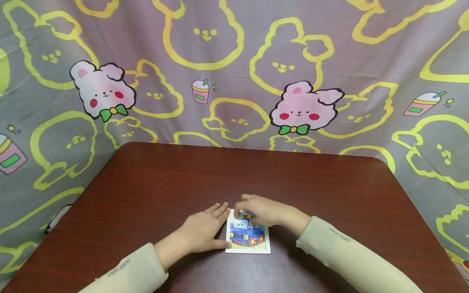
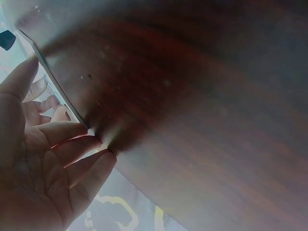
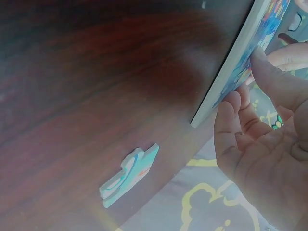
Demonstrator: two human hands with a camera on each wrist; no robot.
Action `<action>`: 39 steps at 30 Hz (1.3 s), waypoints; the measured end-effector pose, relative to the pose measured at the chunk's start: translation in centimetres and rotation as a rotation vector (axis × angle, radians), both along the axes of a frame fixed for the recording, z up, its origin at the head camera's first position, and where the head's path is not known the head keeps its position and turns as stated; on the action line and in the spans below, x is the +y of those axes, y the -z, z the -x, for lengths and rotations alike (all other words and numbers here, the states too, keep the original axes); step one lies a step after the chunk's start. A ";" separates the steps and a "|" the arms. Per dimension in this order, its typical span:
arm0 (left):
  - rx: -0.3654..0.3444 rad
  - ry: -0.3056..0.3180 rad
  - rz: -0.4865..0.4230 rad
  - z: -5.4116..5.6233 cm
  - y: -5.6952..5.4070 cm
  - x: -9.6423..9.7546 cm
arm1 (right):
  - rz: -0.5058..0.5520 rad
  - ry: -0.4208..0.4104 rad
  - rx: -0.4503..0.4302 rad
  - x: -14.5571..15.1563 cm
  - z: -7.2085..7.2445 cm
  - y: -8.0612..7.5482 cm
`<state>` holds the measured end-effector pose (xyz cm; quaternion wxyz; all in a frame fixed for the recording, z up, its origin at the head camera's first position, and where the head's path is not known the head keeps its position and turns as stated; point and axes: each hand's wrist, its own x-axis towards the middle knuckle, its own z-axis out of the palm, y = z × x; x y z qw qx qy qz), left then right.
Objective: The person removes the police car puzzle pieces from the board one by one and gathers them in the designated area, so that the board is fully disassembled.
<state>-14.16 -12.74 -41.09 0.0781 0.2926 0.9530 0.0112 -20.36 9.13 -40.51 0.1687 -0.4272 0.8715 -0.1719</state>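
Observation:
A small jigsaw puzzle [image 1: 242, 240] with a blue cartoon vehicle lies in a white-rimmed tray [image 1: 253, 251] near the table's front. Along the tray's left edge rests my left hand [image 1: 199, 230], its fingers extended and its thumb at the lower left corner. My right hand [image 1: 265, 209] reaches over the top right of the picture. Between its bent fingers and thumb is a puzzle piece [image 1: 246, 216] with a red, yellow and green strip; the hand partly hides it. In the right wrist view, a loose light puzzle piece [image 3: 129, 175] lies on the table beyond the tray.
The brown wooden table [image 1: 176, 179] extends behind and to both sides of the tray. A patterned curtain [image 1: 234, 73] with rabbits and cups hangs along its back and sides. Both sleeves [image 1: 340, 244] lie low over the front of the table.

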 end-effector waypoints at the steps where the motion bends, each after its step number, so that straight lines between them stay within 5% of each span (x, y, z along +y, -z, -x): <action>1: 0.001 0.001 0.001 0.0 0.0 0.0 | -0.001 -0.001 0.002 0.0 0.0 0.0; 39: 0.001 0.000 0.005 0.0 0.0 0.0 | -0.036 -0.059 0.016 -1.0 0.7 0.1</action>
